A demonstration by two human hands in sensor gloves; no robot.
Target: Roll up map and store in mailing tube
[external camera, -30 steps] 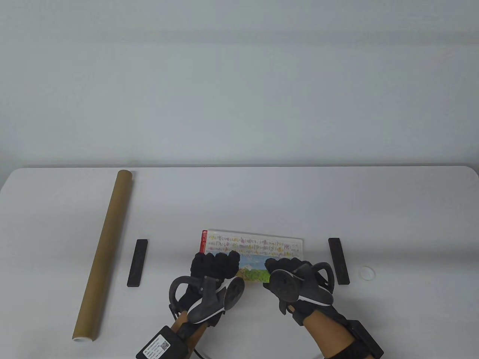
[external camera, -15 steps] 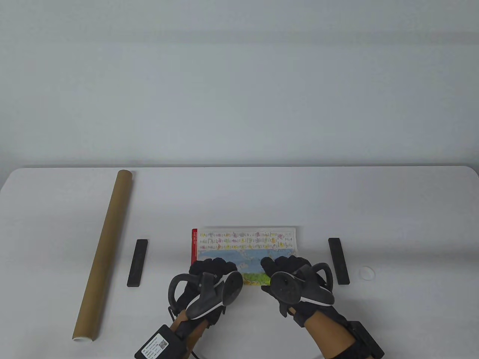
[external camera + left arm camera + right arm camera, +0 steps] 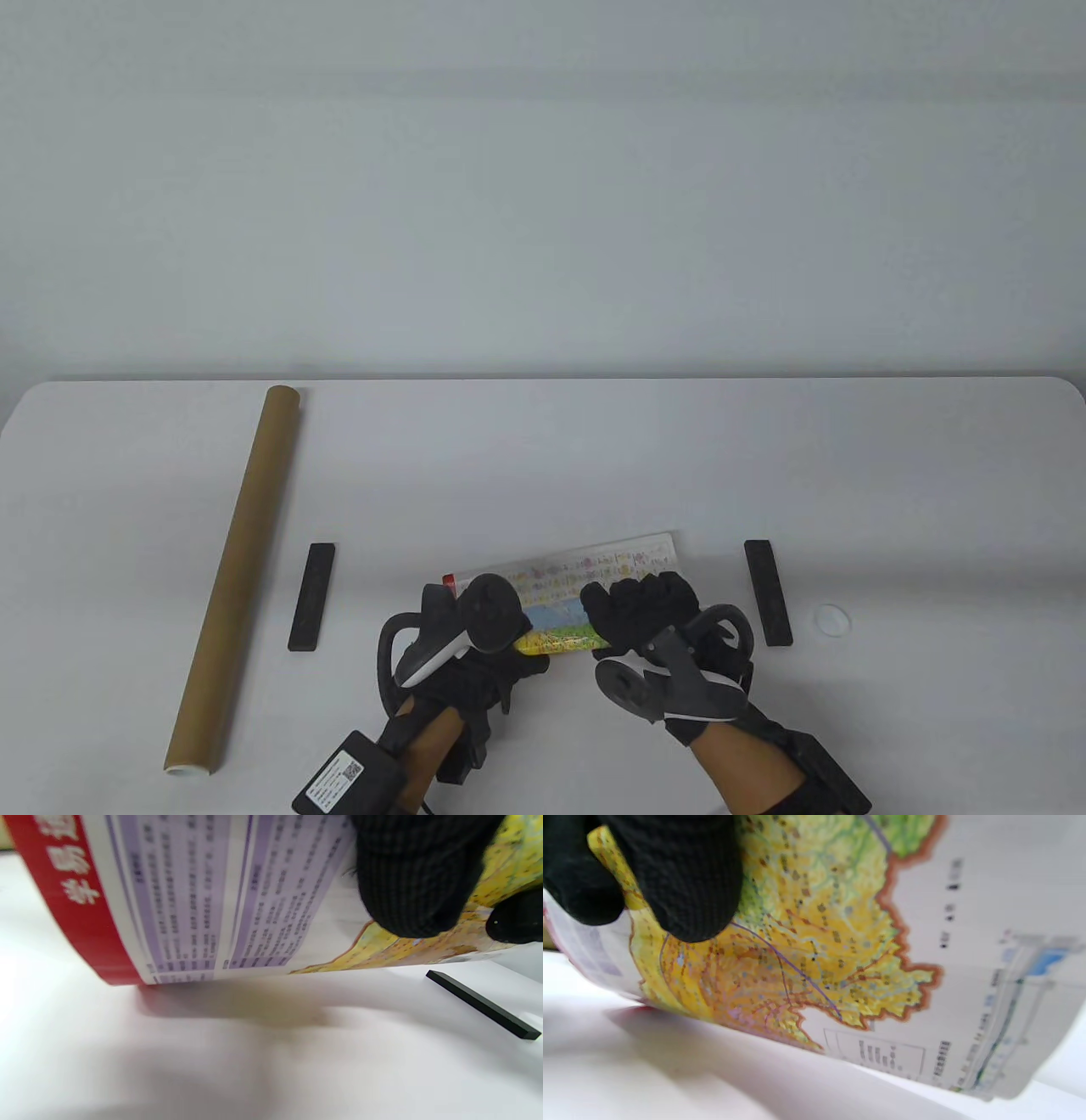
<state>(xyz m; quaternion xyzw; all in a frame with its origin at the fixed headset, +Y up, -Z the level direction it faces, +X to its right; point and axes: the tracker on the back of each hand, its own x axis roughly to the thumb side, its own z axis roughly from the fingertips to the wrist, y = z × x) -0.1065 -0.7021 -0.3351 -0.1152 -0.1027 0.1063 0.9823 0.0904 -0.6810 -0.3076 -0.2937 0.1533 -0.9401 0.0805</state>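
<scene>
The map (image 3: 594, 567), a printed sheet with a red band at its left end, lies partly rolled near the table's front middle. My left hand (image 3: 475, 645) grips its left end, with the tracker over the roll. My right hand (image 3: 640, 604) grips its right part from above. In the left wrist view the map (image 3: 191, 899) curves up off the table with a gloved finger (image 3: 415, 878) on it. In the right wrist view gloved fingers (image 3: 674, 878) press the yellow part of the map (image 3: 818, 942). The brown mailing tube (image 3: 237, 577) lies at the left, apart from both hands.
A black bar (image 3: 311, 596) lies between the tube and the map. A second black bar (image 3: 768, 592) lies right of the map and also shows in the left wrist view (image 3: 483, 1003). A white cap (image 3: 831, 619) lies further right.
The flat part of the map has shrunk and its far edge now slants, lower at the left. My left hand has turned, its tracker swinging up over the roll. My right hand has curled further over the map.
</scene>
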